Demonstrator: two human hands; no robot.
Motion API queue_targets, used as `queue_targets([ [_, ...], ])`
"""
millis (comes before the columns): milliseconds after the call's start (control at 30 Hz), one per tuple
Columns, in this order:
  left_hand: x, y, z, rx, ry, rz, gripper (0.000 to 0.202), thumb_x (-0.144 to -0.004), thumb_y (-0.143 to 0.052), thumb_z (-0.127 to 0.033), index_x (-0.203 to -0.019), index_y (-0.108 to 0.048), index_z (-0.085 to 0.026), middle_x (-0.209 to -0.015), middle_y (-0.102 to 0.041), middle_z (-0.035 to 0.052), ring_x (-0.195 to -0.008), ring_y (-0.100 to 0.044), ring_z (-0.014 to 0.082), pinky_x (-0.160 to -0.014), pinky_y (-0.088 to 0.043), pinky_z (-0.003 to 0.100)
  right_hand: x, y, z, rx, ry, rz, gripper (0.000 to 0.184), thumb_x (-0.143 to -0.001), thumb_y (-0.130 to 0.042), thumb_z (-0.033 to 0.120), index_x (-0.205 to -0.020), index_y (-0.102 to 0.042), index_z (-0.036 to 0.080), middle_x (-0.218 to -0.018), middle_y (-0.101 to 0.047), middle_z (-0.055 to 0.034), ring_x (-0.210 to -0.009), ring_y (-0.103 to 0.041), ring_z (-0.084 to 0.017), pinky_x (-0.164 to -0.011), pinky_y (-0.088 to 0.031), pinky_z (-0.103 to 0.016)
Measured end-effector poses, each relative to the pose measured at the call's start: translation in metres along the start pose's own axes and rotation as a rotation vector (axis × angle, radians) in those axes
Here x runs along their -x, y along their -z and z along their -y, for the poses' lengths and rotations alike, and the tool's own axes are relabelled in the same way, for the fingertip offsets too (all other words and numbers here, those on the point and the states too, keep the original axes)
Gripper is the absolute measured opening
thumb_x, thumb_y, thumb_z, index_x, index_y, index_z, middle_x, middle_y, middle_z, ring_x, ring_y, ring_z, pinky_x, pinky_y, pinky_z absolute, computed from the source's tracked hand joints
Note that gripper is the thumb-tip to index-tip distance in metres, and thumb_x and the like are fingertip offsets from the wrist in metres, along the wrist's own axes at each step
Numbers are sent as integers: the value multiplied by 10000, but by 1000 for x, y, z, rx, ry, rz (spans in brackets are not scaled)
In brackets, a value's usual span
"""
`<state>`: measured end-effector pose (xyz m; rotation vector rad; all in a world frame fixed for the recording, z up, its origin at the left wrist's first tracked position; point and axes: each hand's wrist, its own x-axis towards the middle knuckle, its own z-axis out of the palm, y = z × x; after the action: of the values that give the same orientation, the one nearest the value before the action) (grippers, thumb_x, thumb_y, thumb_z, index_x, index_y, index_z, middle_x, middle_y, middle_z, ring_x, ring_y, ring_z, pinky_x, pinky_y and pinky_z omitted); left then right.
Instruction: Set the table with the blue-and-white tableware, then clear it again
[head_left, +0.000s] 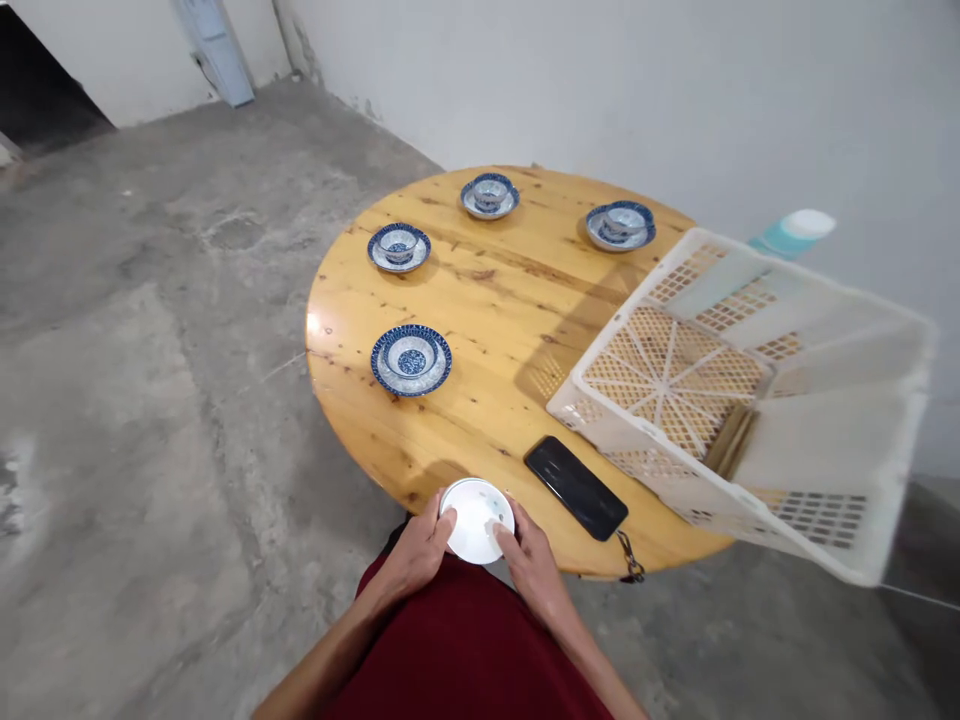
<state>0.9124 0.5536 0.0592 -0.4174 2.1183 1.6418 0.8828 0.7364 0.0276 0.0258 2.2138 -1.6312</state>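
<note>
At the table's near edge, my left hand (426, 543) and my right hand (531, 558) grip a small white dish (472, 535) from both sides. Both thumbs lie on its upper face, which carries a few small dark marks; whether it is one dish or a stack I cannot tell. Just beyond sits a blue-and-white plate (380, 378) with a small bowl (411, 356) on it. Similar plate-and-bowl sets stand farther off: one at the left (399, 247), one at the back (490, 195) and one at the back right (621, 226).
A large white plastic crate (637, 440) takes up the right side of the round wooden table (510, 300), with brown sticks (729, 440) inside. A black phone (576, 487) with a strap lies right of my hands. Behind the crate shows a turquoise, white-topped container (791, 235).
</note>
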Motion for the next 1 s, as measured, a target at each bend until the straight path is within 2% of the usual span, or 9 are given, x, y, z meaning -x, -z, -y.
queue_targets([
  [133,15,-25,11,-37,15,-14,564,-999,-318,-488,-1401,-490,-132,-1264,-671,151,-1127,-635,251,-1029,-465,387,24,7,-25,-33,-14,-12,544,-881,-503,496,-1303,-592,165,-1310,-662,-144,-1210,-621,-298,-1079,-477,-454],
  [267,34,-40,26,-24,10,-63,571,-996,-321,-511,-1405,-481,-146,-1344,-636,138,-1174,-617,246,-1048,-460,393,38,5,-43,-58,-2,-3,566,-869,-509,496,-1322,-595,168,-1356,-641,-146,-1266,-590,-310,-1123,-436,-495],
  [433,61,-47,42,-54,59,-165,546,-992,-313,-489,-1375,-490,-142,-1301,-659,125,-1156,-618,243,-1027,-478,390,49,-4,-48,-74,32,109,547,-859,-508,463,-1316,-611,180,-1330,-660,-132,-1237,-606,-305,-1110,-442,-496],
  [533,73,-48,47,-53,81,-181,541,-989,-318,-480,-1383,-486,-149,-1221,-689,112,-1145,-622,249,-1035,-471,407,57,-6,-47,-56,45,163,549,-866,-500,456,-1322,-602,168,-1310,-668,-133,-1204,-616,-305,-1090,-452,-497],
  [633,79,-44,48,-45,101,-178,553,-985,-322,-464,-1415,-458,-144,-1226,-689,123,-1154,-628,260,-1044,-465,416,61,-9,-46,-16,39,165,548,-857,-520,457,-1310,-608,162,-1270,-686,-133,-1154,-633,-308,-1055,-478,-490],
  [733,84,-32,50,-48,108,-176,570,-979,-327,-463,-1431,-447,-137,-1228,-691,136,-1163,-634,270,-1046,-462,414,60,-21,-42,5,60,156,539,-850,-533,457,-1297,-625,170,-1264,-691,-132,-1167,-629,-314,-1042,-491,-478],
  [800,88,-16,56,-49,104,-185,584,-976,-325,-478,-1433,-449,-136,-1212,-698,141,-1161,-639,273,-1039,-466,412,57,-37,-37,10,81,146,532,-840,-538,468,-1269,-646,173,-1263,-693,-133,-1178,-626,-323,-1048,-488,-486],
  [900,96,19,71,-44,96,-218,598,-973,-312,-493,-1417,-465,-124,-1167,-712,147,-1144,-648,275,-1014,-480,407,49,-75,-20,1,119,171,491,-833,-536,442,-1221,-670,173,-1228,-708,-125,-1127,-649,-317,-1033,-498,-484],
  [1000,106,65,91,-43,96,-291,604,-963,-316,-493,-1407,-471,-113,-1180,-709,155,-1129,-657,268,-991,-496,393,41,-125,2,-18,167,226,452,-833,-521,376,-1210,-670,175,-1165,-727,-107,-1054,-668,-292,-971,-530,-449],
])
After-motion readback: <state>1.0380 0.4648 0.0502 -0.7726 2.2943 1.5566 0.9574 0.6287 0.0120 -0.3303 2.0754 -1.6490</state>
